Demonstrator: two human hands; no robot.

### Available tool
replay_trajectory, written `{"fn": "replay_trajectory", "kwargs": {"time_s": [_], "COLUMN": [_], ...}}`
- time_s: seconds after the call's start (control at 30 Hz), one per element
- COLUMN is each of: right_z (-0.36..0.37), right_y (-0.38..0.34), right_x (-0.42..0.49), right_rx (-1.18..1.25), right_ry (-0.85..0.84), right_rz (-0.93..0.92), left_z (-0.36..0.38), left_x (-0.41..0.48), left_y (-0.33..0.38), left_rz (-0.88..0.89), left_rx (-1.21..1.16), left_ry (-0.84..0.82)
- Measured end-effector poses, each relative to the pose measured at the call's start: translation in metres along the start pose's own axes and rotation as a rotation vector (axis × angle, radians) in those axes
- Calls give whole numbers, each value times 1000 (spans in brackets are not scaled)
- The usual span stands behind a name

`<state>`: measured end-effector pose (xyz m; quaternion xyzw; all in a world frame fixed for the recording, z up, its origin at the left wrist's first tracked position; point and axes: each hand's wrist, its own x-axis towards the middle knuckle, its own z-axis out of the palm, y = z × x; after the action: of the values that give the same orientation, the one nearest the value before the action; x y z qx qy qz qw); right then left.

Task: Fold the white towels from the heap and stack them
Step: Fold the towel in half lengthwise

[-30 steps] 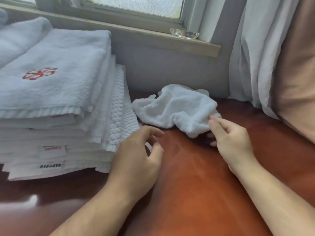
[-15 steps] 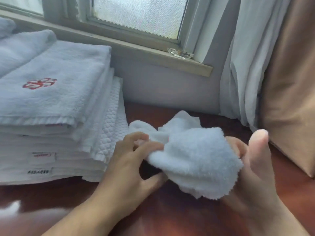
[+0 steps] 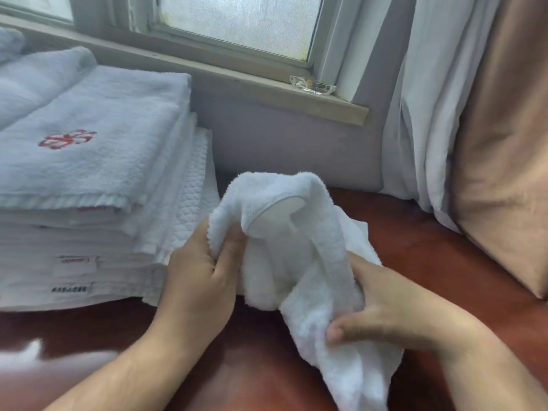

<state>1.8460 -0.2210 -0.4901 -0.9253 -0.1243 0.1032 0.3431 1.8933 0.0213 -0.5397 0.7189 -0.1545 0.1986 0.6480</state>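
A small crumpled white towel is lifted off the reddish-brown table, bunched between both hands. My left hand pinches its upper left edge with thumb and fingers. My right hand grips the lower right part, thumb pressed on the cloth, which hangs down past the wrist. A tall stack of folded white towels stands at the left; its top towel bears a red embroidered mark.
A wall with a window sill runs behind the table, with a small glass dish on the sill. White and tan curtains hang at the right, reaching the table.
The towel lay crumpled on the table near the wall a second ago. Both hands took hold of it, raised it and drew it closer; it now hangs lower from my right hand.
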Motion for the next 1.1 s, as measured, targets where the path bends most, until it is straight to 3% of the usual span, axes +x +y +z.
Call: {"fn": "replay_trajectory", "kwargs": {"time_s": [0.17, 0.27, 0.4, 0.5, 0.63, 0.77, 0.87, 0.97, 1.03, 1.1], "right_z": [20, 34, 12, -32, -79, -106, -120, -124, -124, -126], "right_y": [16, 19, 0, -36, -103, -154, -167, -167, -170, -173], "right_x": [20, 21, 0, -31, -74, -111, -130, -135, -134, -127], "right_rx": [165, 195, 220, 129, 250, 477, 531, 550, 473, 247], "right_ry": [200, 380, 423, 392, 555, 622, 539, 403, 424, 511], "right_rz": [63, 93, 219, 55, -123, -167, -153, -181, -212, -173], "left_z": [1, 1, -10, -19, -34, -62, -79, -82, -82, -85], "left_x": [0, -7, -1, 12, 20, 16, 12, 7, 4, 2], "left_y": [-8, -5, 29, 82, 166, 224, 234, 233, 233, 230], "left_rz": [-70, -100, -131, -95, -60, -103, -67, -125, -181, -232], "left_rx": [70, 169, 125, 76, -9, -245, -269, -141, -135, -116], "left_ry": [-105, -254, -295, -230, -211, -531, -681, -534, -445, -342]}}
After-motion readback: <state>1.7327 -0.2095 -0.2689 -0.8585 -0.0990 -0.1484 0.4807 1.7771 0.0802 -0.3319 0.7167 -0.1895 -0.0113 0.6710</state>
